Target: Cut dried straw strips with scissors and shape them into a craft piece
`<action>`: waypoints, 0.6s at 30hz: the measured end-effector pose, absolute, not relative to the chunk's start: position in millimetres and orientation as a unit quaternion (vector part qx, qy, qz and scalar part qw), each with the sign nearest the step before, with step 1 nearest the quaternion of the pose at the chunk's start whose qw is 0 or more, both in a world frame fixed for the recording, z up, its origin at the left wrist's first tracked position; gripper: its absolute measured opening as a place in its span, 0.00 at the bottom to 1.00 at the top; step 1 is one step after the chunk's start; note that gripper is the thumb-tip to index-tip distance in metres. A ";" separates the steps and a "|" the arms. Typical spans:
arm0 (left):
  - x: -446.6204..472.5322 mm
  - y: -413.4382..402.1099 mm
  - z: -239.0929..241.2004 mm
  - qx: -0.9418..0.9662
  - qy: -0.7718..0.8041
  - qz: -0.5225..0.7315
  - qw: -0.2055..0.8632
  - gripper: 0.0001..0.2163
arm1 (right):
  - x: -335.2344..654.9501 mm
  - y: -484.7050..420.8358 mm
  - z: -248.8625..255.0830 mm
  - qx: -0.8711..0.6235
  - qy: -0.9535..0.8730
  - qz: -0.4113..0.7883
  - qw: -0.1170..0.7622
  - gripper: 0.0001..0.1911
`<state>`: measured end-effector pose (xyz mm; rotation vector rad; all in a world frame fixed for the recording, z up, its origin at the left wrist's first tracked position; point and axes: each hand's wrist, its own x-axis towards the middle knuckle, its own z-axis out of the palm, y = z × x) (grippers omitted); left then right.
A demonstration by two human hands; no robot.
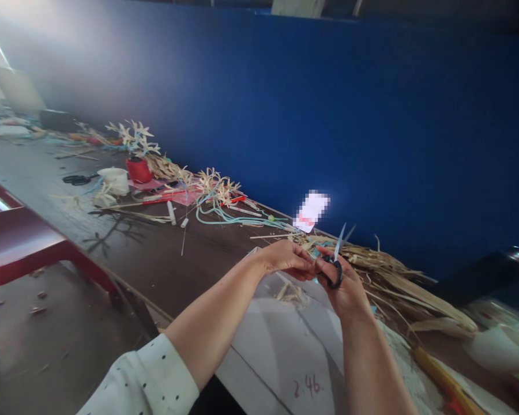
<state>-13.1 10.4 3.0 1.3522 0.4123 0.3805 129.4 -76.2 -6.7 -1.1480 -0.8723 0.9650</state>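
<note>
My right hand (346,282) holds a pair of scissors (338,268) by the black handles, blades pointing up and apart. My left hand (288,259) is closed in a pinch, its fingertips meeting those of my right hand. Whatever lies between the fingertips is too small to make out. Both hands are over the near edge of a heap of dried husk strips (398,282). Below them, a white sheet (281,340) marked "2.46." bears a few pale scraps (292,294).
Pale husk flowers (218,187) with light-blue stems (242,218) lie along the blue wall (372,115). Further left are a red spool (139,170), a white cup-like container (115,181) and black-handled scissors (78,180). A red stool (30,242) stands beside the dark table (155,253).
</note>
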 end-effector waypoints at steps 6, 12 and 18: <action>-14.0 7.2 6.7 0.615 0.192 0.190 0.740 0.10 | 128.6 -77.3 -5.1 -0.493 -0.376 0.435 0.652 0.23; -15.5 6.0 9.2 0.610 0.178 0.196 0.747 0.14 | 128.6 -78.8 -3.6 -0.479 -0.370 0.450 0.657 0.22; -12.8 6.5 6.6 0.625 0.191 0.204 0.729 0.13 | 125.9 -76.9 -5.0 -0.489 -0.356 0.438 0.666 0.22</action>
